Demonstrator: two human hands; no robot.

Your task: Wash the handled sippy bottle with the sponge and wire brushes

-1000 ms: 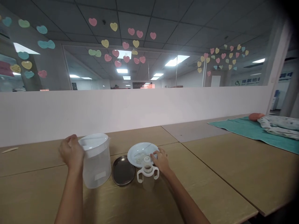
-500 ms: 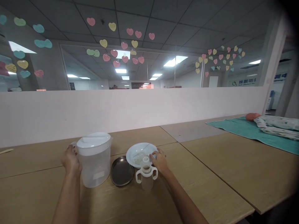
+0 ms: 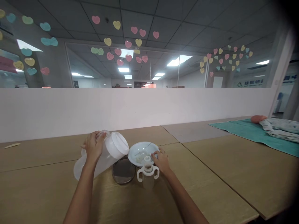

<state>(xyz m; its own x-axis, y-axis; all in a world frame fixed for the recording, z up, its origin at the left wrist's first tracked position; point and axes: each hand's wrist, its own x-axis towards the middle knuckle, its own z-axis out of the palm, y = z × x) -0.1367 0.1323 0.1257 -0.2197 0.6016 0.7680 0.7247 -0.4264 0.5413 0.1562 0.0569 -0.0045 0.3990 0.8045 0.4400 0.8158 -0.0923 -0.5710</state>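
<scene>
My left hand (image 3: 93, 146) is closed round the handle of a translucent lidded pitcher (image 3: 112, 152), which is lifted and tilted to the right, its white lid end pointing toward the white plate (image 3: 137, 149). My right hand (image 3: 161, 161) rests on the near right rim of that plate, fingers curled on the edge. In front of the plate stands a small clear baby bottle with two white handles (image 3: 148, 174), its neck uncovered. A dark round metal dish (image 3: 123, 171) lies below the pitcher's lid end.
All this sits on a wooden table (image 3: 210, 174) against a low white partition (image 3: 163, 105). At the far right lies a teal mat (image 3: 252, 132) with a doll in patterned clothes (image 3: 277, 124). A small wooden stick (image 3: 11, 145) lies far left.
The pitcher stood upright on the table; my left hand has lifted it and tipped it rightward toward the plate and dish. My right hand stayed on the plate rim.
</scene>
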